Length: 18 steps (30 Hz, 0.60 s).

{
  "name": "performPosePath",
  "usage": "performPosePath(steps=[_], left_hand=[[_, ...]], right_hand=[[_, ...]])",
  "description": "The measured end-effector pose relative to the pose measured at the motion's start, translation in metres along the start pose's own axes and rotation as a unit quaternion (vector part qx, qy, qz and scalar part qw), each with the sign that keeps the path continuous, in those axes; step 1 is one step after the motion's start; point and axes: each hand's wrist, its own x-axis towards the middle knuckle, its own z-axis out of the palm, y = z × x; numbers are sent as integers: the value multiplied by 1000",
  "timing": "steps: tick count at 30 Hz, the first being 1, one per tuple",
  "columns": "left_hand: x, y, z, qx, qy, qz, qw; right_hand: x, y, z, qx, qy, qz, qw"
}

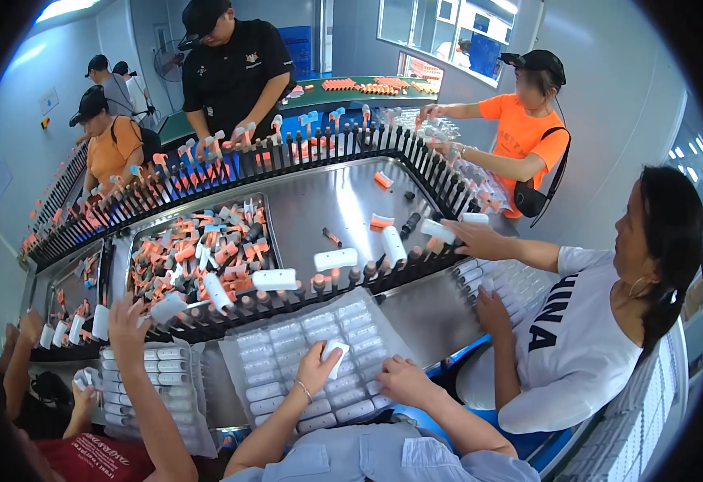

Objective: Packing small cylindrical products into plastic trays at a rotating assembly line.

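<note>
fingers of the left hand (313,373) close on a white piece (338,351) above the middle of a clear tray (230,353) in the head view. the fingers cover part of the piece, so whether it is a hard casing or a folded wipe i cannot tell. it looks light either way; if it is plastic like the white casings (264,391) lying in columns in the tray, it is likely stiff, smooth and a little slippery, easily scuffed rather than broken. a pinch across its narrow sides, fingertips opposed, seems the surest hold, leaving the broad face free. the tray itself appears thin and bendy, better supported along its edges than lifted at one corner.

the left forearm slants up and inward from the lower edge, a thin bracelet (304,390) at the wrist. the right hand (403,381) is well apart from the left, fingers curled at the tray's right side, its forearm angling in from the lower right; whether it grips anything i cannot tell. beyond the tray, a black rack (375,283) of posts edges the metal counter (425,320).
</note>
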Motion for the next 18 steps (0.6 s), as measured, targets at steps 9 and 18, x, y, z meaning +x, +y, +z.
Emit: performPosePath(steps=[9, 18], left_hand=[[4, -5, -2, -3, 0, -21, 1000], [2, -6, -2, 29, 22, 36, 999]], right_hand=[[12, 11, -40, 218, 135, 37, 966], [28, 74, -116, 292, 349, 197, 868]])
